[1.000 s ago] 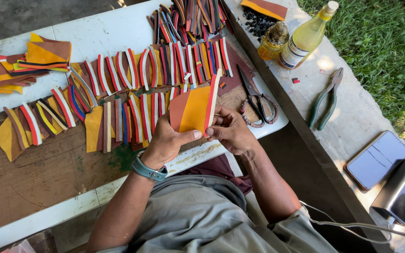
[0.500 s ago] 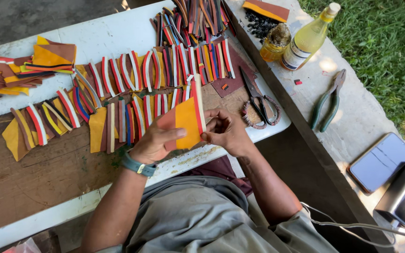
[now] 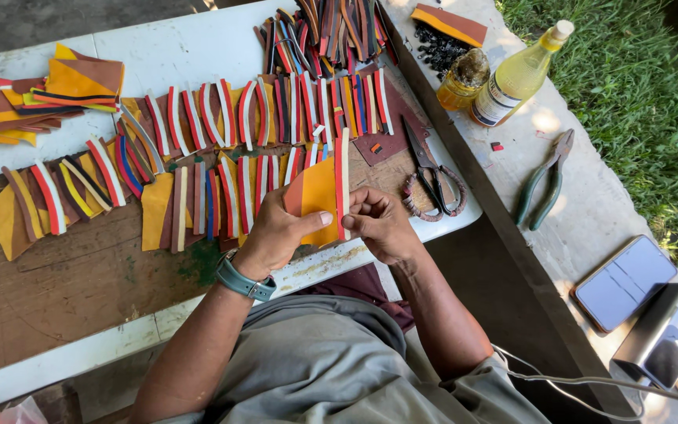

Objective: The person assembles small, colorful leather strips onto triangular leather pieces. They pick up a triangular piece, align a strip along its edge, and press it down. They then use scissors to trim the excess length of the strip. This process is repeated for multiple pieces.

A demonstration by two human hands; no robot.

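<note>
While our left hand (image 3: 276,235) clamped the orange leather piece (image 3: 317,198) near the tabletop's (image 3: 80,275) front edge, our right hand (image 3: 382,224) pinched its red-and-white striped edge (image 3: 342,184), scissors (image 3: 429,173) just beside.

Rows of striped leather pieces (image 3: 221,149) cover the white table (image 3: 182,55) across the upper frame. Scissors (image 3: 431,177) lie right of centre. Further right, on the concrete ledge (image 3: 590,212), stand two yellow bottles (image 3: 515,78), with green pliers (image 3: 544,180) and a phone (image 3: 625,283) below them.
</note>
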